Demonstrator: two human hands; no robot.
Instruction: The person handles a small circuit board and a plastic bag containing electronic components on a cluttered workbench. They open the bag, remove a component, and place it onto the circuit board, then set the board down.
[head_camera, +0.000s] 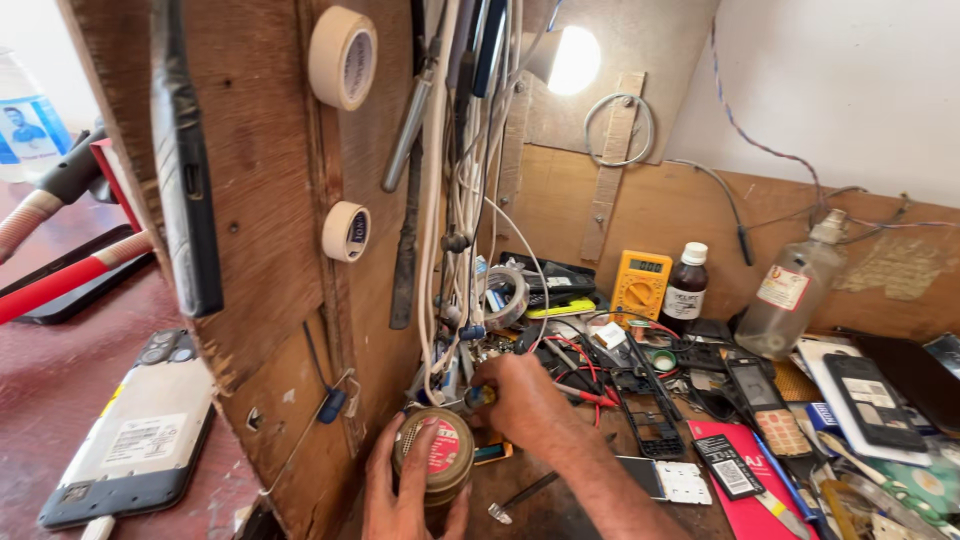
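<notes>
Two bare hands (520, 400), bare forearms (no sleeves in view), no rings, no gloves

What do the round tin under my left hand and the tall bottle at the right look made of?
The round tin looks like metal: a dull brass-coloured rim around a red lid label. The tall bottle is clear and cloudy, glass or plastic, I cannot tell which. The left hand grips the tin.

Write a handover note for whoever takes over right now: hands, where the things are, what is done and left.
Left hand: wrapped round a small round tin, fingers over its lid.
Right hand: reaching past the tin into the tangle of wires and tools, fingers on a small blue and yellow thing; what it is cannot be told.
Workbench: multimeter, brown bottle, phone parts to the right.
Done: tin in hand, lid on.
Left: nothing opened yet.
</notes>
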